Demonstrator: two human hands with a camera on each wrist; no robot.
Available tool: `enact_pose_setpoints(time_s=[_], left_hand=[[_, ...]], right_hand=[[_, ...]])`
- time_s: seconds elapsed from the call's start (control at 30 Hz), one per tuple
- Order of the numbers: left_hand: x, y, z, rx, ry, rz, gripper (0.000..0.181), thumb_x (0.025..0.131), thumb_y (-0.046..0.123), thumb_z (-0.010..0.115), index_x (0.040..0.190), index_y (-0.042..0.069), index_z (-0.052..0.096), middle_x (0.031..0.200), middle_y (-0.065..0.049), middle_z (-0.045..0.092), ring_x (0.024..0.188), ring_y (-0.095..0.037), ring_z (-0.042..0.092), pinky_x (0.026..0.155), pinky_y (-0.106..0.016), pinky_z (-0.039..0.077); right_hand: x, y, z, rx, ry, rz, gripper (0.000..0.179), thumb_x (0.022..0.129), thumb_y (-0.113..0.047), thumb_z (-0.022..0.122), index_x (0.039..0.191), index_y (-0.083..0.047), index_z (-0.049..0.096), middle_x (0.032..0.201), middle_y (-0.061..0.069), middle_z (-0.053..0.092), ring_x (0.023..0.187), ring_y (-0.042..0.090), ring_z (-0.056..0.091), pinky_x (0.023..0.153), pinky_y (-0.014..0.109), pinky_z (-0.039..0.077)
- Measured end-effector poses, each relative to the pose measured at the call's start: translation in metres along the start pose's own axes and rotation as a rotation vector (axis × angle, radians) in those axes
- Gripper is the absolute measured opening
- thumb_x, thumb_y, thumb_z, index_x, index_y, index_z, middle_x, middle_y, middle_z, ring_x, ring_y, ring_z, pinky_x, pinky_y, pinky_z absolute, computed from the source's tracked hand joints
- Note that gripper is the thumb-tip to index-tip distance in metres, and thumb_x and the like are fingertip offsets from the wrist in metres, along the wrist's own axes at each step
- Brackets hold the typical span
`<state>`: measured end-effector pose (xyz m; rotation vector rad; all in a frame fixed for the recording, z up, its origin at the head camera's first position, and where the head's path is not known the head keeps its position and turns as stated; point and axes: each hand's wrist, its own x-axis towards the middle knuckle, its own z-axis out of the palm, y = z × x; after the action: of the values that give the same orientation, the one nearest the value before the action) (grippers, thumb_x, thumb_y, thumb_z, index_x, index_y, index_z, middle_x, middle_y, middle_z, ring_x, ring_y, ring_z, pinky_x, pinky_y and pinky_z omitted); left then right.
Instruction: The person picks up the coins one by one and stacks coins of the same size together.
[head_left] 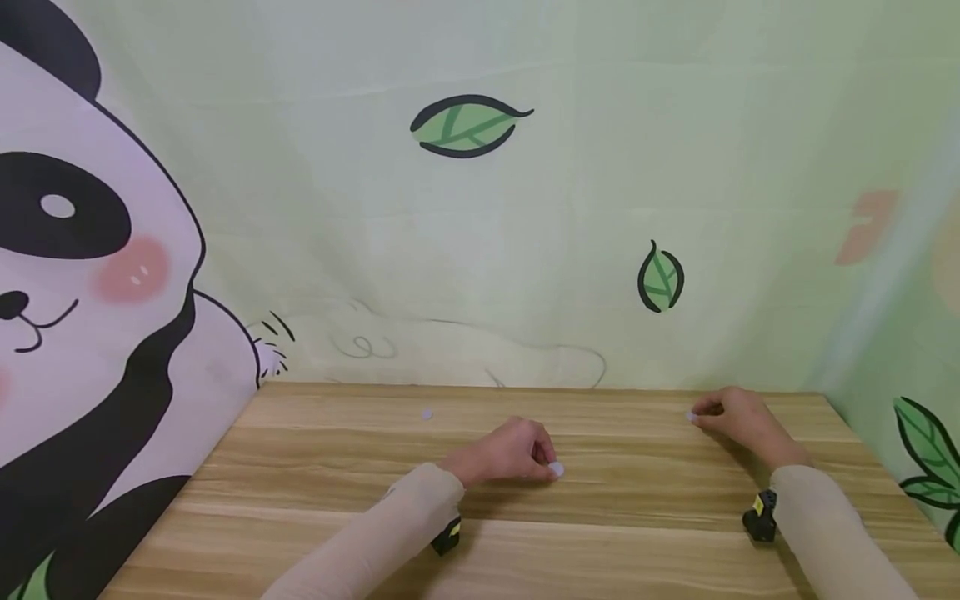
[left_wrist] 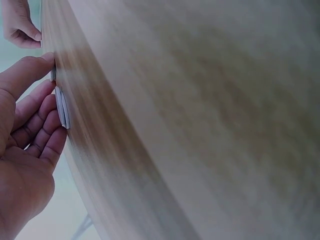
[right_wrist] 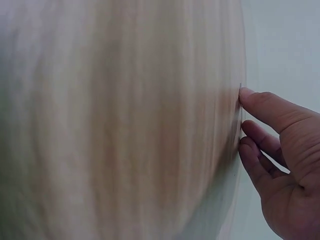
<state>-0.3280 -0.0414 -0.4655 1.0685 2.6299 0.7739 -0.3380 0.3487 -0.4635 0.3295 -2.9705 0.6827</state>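
Over the middle of the table, my left hand (head_left: pixel 513 450) pinches a small white disc (head_left: pixel 556 469) between thumb and fingertips. The left wrist view shows several more thin discs (left_wrist: pixel 62 107) stacked against the curled lower fingers of that hand, close to the wood. Farther right, near the back edge, my right hand (head_left: pixel 742 421) holds another white disc (head_left: pixel 692 417) by its fingertips, right at the tabletop. Seen from the right wrist, that disc is only a thin edge under the thumb (right_wrist: pixel 255 100). A third white disc (head_left: pixel 427 414) lies by itself at the back, left of centre.
The wood-grain table (head_left: pixel 315 500) ends at the back against a pale green cloth backdrop (head_left: pixel 337 208) printed with a panda (head_left: pixel 75 333) and leaves. Black wrist cameras hang under both cuffs, the right camera (head_left: pixel 761 518) low over the table.
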Motion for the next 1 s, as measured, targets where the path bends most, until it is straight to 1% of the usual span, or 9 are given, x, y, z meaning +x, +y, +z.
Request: enact_pose_setpoints(time_s=[0.13,0.27,0.4,0.7,0.83,1.0], left_hand=[[-0.0017,0.0007,0.0005,0.002,0.000,-0.003,0.015,0.084,0.018,0.086,0.087,0.010,0.074,0.079,0.009,0.064,0.072,0.001,0.054,0.067,-0.015,0.048],[-0.0030,0.0012,0.0011,0.002,-0.005,-0.003,0.015,0.084,0.019,0.085,0.088,0.010,0.074,0.080,0.009,0.064,0.073,0.001,0.054,0.067,-0.015,0.048],[-0.0024,0.0007,0.0012,0.001,-0.002,-0.003,0.015,0.084,0.019,0.086,0.088,0.010,0.074,0.080,0.008,0.064,0.073,0.000,0.054,0.067,-0.015,0.048],[-0.0026,0.0014,-0.0006,0.002,0.001,0.015,0.015,0.084,0.019,0.085,0.087,0.010,0.074,0.081,0.008,0.064,0.073,0.001,0.054,0.067,-0.015,0.048],[-0.0020,-0.0005,0.0005,0.016,0.001,0.021,0.015,0.085,0.020,0.085,0.088,0.011,0.074,0.080,0.009,0.064,0.072,0.001,0.054,0.067,-0.015,0.048],[-0.0017,-0.0012,0.0000,0.033,0.003,0.020,0.015,0.085,0.021,0.085,0.088,0.011,0.074,0.080,0.009,0.064,0.072,0.001,0.054,0.067,-0.015,0.047]], right_hand=[[0.0014,-0.0003,0.0009,-0.010,-0.012,-0.010,0.021,0.091,-0.020,0.075,0.099,0.000,0.075,0.095,0.013,0.074,0.091,0.032,0.066,0.084,0.053,0.051],[0.0018,-0.0011,0.0011,0.008,-0.043,0.004,0.026,0.093,-0.021,0.074,0.105,0.002,0.074,0.100,0.016,0.072,0.095,0.034,0.065,0.086,0.054,0.051],[0.0026,-0.0021,0.0003,0.002,-0.062,0.000,0.028,0.094,-0.021,0.073,0.109,0.003,0.073,0.105,0.019,0.072,0.100,0.037,0.065,0.088,0.056,0.051],[0.0045,-0.0037,-0.0016,0.001,-0.079,-0.004,0.024,0.093,-0.020,0.074,0.104,0.002,0.073,0.099,0.015,0.071,0.094,0.032,0.064,0.085,0.053,0.051],[0.0044,-0.0021,-0.0013,0.026,-0.085,0.005,0.025,0.093,-0.021,0.074,0.103,0.002,0.072,0.099,0.014,0.071,0.093,0.030,0.063,0.085,0.053,0.051],[0.0056,-0.0008,-0.0007,0.053,-0.088,0.013,0.024,0.093,-0.021,0.074,0.100,0.002,0.072,0.096,0.012,0.070,0.089,0.026,0.062,0.082,0.048,0.051]])
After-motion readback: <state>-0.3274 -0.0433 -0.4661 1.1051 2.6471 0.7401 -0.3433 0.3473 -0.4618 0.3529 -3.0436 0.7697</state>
